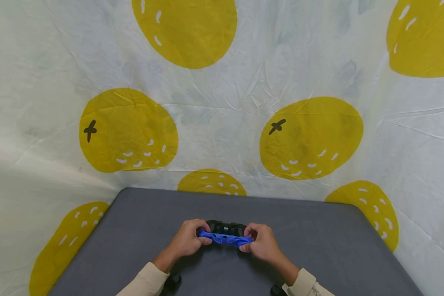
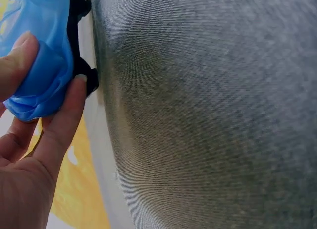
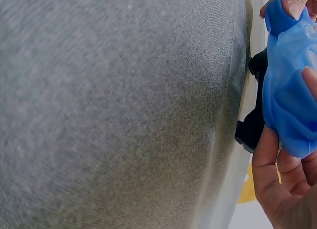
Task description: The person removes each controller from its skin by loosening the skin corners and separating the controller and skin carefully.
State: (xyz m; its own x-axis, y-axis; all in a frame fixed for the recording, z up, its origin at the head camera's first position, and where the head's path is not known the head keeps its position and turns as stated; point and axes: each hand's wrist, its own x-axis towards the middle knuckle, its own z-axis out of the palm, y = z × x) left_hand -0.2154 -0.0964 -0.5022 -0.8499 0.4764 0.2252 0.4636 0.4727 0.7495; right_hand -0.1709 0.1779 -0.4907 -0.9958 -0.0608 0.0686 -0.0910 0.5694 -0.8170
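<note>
A black game controller (image 1: 226, 227) is held up above the grey table between both hands. A soft blue silicone cover (image 1: 225, 238) wraps its near side, while the black side with the triggers faces away, uncovered. My left hand (image 1: 189, 238) grips the left end, thumb on the blue cover and fingertips at the black edge. At the right end my right hand (image 1: 262, 242) pinches cover and controller between thumb and fingers. In the left wrist view the blue cover (image 2: 44, 65) looks wrinkled around the grip; the right wrist view shows the blue cover (image 3: 292, 90) bunched in folds.
The grey cloth-covered table (image 1: 133, 230) spreads out under the hands. Behind and beside it hangs a white sheet (image 1: 214, 135) printed with large yellow fruits. Dark wrist devices (image 1: 174, 280) show beside the beige sleeves (image 1: 146, 280).
</note>
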